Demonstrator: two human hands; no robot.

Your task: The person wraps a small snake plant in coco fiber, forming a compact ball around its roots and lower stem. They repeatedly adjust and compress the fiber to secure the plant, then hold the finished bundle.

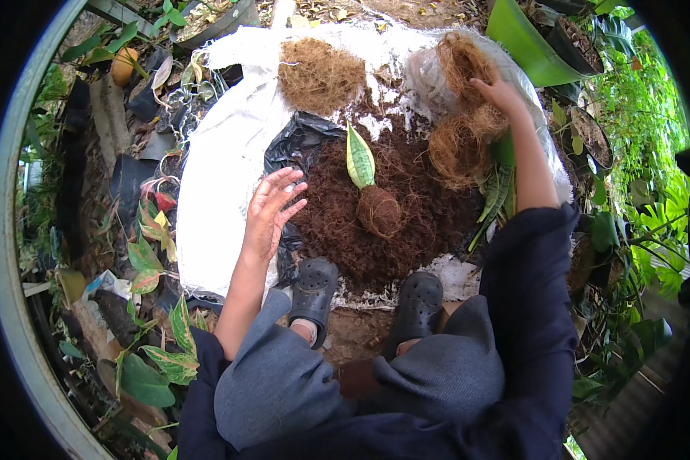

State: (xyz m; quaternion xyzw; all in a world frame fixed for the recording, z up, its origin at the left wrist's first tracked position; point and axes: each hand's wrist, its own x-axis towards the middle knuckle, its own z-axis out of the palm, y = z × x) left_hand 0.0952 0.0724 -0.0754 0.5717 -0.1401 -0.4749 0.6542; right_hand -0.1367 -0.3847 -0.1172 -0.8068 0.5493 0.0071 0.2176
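A snake plant leaf point(360, 156) lies with its base in a round ball of brown fibre point(379, 211), on top of a heap of dark coir point(345, 247). My left hand point(271, 210) hovers left of the heap, fingers spread, holding nothing. At the upper right, my right hand point(497, 95) reaches to a tangle of coconut fibre point(463, 60); its fingertips are at the fibre, but whether they grip it cannot be told. Just below that hand sits a looser nest of fibre point(459, 150). Another fibre clump point(322, 75) rests at the back of the white sack.
A white woven sack point(221, 190) lies under the heap, with black plastic point(299, 135) at its left. Clear plastic point(428, 77) lies near the right-hand fibre. Snake plant leaves point(497, 192) stand right of the heap. A green pot point(535, 46) tilts at upper right; potted plants flank both sides.
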